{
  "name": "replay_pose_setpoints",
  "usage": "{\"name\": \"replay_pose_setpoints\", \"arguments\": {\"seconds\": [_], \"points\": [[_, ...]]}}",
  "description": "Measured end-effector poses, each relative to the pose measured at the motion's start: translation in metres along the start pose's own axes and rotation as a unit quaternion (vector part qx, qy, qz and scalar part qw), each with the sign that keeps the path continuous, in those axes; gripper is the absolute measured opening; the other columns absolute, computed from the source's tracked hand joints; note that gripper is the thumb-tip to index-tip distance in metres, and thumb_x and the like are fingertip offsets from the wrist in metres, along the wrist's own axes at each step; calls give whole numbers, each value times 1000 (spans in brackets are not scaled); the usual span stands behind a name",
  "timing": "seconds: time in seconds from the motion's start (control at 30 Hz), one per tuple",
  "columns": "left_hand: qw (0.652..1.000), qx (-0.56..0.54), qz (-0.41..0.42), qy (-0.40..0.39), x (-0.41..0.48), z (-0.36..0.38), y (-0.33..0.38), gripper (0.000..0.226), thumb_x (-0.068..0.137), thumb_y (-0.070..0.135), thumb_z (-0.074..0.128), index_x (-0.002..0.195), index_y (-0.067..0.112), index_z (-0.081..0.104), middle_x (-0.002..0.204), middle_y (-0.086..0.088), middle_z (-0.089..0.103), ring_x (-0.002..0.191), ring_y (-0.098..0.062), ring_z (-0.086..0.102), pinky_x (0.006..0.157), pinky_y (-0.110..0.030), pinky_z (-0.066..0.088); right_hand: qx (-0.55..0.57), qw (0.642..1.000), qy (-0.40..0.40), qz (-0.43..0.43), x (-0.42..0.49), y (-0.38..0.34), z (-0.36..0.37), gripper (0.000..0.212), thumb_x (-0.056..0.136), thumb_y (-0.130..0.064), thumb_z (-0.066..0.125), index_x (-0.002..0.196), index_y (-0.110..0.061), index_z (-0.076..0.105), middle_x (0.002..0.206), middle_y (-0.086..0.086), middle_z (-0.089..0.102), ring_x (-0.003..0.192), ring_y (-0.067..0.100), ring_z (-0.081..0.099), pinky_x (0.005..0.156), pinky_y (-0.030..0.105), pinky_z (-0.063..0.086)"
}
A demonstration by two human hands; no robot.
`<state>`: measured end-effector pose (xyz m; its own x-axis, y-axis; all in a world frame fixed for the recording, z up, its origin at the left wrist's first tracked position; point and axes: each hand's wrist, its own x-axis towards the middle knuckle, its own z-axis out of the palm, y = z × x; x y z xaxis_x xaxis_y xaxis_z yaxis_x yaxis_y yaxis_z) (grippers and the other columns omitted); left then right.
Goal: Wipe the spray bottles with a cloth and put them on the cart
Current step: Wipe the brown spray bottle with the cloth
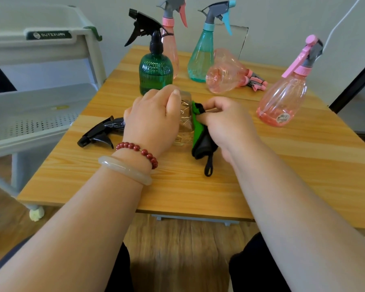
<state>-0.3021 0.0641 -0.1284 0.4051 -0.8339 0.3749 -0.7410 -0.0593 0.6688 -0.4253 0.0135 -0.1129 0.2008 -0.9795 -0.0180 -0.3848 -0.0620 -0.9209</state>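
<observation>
A clear spray bottle (184,123) with a black trigger head (99,133) lies on its side on the wooden table (198,190). My left hand (154,121) grips its body from above. My right hand (226,123) pinches a green and black cloth (200,131) against the bottle's base end. Behind stand a dark green bottle (155,70), a tall pink bottle (171,36) and a teal bottle (200,51). Another pink bottle (228,74) lies on its side, and a round pink one (284,98) stands at the right.
A pale grey cart (40,98) with a perforated shelf stands left of the table, its top tray at the upper left. A wall runs close behind the table. My knees show below the table's front edge.
</observation>
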Motion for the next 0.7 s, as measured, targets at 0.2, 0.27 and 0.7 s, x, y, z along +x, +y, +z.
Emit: {"name": "replay_pose_setpoints", "arguments": {"seconds": [0.2, 0.27, 0.7], "points": [[1000, 3, -7, -4, 0, -1, 1, 37, 106, 33, 23, 119, 29, 58, 83, 15, 43, 97, -19, 44, 86, -37, 26, -144, 989, -39, 23, 12, 4, -9, 25, 86, -7, 66, 70, -26, 61, 77, -1, 64, 74, 23, 63, 61, 26, 51], [1000, -1, -5, -5, 0, -1, 1, 37, 106, 32, 23, 118, 28, 58, 83, 15, 44, 97, -19, 45, 86, -37, 27, -82, 996, -15, 17, 18, -2, -5, 24, 86, -6, 67, 74, -27, 61, 83, 0, 66, 79, 24, 66, 65, 31, 56], [1000, -2, -11, -3, -1, -1, 3, 38, 107, 32, 24, 126, 28, 57, 103, 7, 49, 101, -15, 40, 89, -37, 26, -36, 997, 13, -60, 35, -28, 5, 31, 90, -3, 59, 79, -31, 64, 90, -6, 68, 83, 14, 65, 70, 29, 55]]}}
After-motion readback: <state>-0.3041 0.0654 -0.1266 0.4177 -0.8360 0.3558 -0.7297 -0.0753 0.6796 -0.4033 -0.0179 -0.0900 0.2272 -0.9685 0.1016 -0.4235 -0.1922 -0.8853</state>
